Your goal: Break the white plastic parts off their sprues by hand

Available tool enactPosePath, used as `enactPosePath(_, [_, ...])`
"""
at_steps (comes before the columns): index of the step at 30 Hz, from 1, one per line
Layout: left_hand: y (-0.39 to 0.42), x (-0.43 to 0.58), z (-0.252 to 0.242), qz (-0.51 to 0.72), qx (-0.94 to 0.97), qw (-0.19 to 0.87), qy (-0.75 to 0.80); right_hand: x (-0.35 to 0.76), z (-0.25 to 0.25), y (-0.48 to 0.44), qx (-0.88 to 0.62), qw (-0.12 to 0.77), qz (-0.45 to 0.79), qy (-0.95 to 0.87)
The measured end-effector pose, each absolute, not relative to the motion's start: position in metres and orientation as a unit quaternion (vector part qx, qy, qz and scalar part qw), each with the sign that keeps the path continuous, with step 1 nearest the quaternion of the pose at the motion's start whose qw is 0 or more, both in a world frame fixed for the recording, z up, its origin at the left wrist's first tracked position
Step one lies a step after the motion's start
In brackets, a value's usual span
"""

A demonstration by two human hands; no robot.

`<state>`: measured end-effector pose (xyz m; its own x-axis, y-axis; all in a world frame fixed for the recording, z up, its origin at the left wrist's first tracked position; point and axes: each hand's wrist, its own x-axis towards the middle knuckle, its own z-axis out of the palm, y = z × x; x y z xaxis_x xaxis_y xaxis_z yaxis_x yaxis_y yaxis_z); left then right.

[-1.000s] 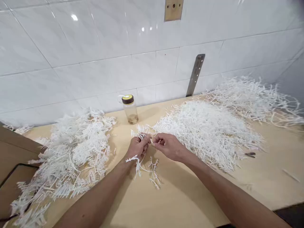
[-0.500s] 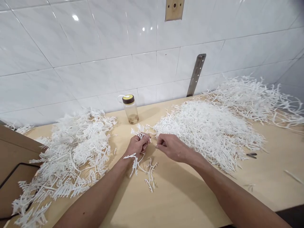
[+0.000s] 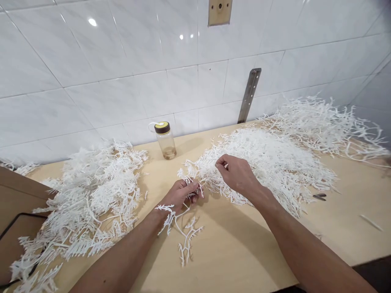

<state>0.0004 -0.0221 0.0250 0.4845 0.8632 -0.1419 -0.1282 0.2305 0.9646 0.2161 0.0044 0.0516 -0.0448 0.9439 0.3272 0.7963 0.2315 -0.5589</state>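
Observation:
My left hand is closed on a white branching plastic sprig, whose thin forked stems hang below the fingers and over the wrist. More of its tips poke out above the thumb. Up and to the right, my right hand hovers over the edge of a large heap of small white sprig pieces. Its thumb and fingertips are pinched together; whether anything small sits between them cannot be made out.
Another heap of white sprigs spreads at left beside a cardboard box. A clear bottle stands near the tiled wall. Longer white stems lie at far right. Small snips and a loose white stick rest on the table.
My right hand has moved up and right, away from the left, over the heap. My left hand has shifted slightly right and down, still gripping the sprig.

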Motion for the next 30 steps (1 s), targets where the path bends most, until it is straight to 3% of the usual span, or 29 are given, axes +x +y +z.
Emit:
enactPosePath(5, [-0.027,0.003,0.027,0.322,0.484,0.732,0.356,0.205,0.058,-0.005,-0.56,0.376,0.214,-0.706])
enactPosePath(12, [-0.026,0.002,0.025,0.317,0.481,0.74,0.348,0.202,0.062,-0.012,-0.504,0.333,0.356,-0.713])
enactPosePath(30, [-0.024,0.002,0.027,0.333,0.485,0.722,0.364,0.212,0.066,-0.014,-0.456,0.223,0.395,-0.766])
